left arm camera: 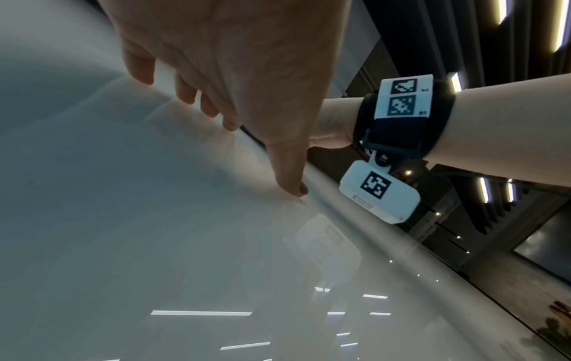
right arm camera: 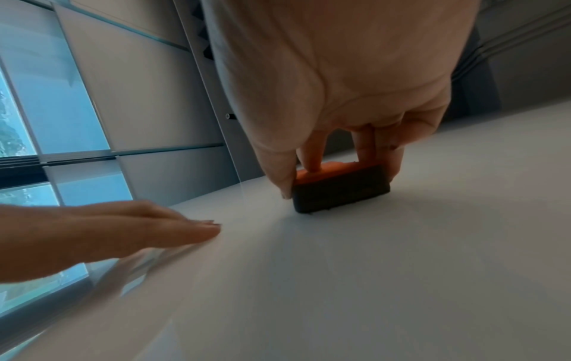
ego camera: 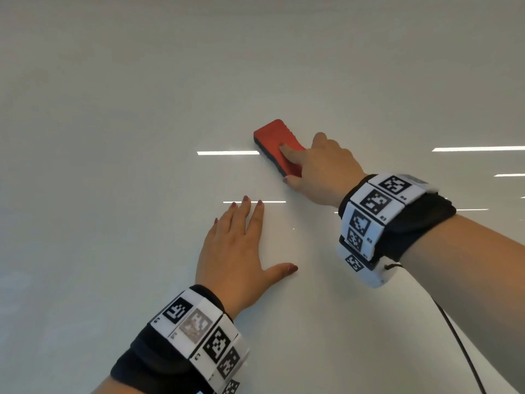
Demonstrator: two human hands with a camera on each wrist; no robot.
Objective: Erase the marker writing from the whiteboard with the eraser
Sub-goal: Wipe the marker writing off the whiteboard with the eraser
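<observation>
**Hands on the board, eraser just above centre**

Right hand (ego camera: 321, 163) grips the red eraser (ego camera: 277, 145) by its sides, index finger on top, felt flat on the whiteboard (ego camera: 113, 137). Its long axis runs from upper left to lower right. Below it, the left hand (ego camera: 238, 251) lies flat, fingers straight, bracing. No writing shows.

- Window panes (right arm camera: 49, 102) with bluish daylight, beside grey wall panels (right arm camera: 148, 80)
- Long ceiling lights (left arm camera: 560, 26) glowing against dark slats (left arm camera: 522, 39)
- A black cable (ego camera: 466, 351) trailing across the lower right
</observation>
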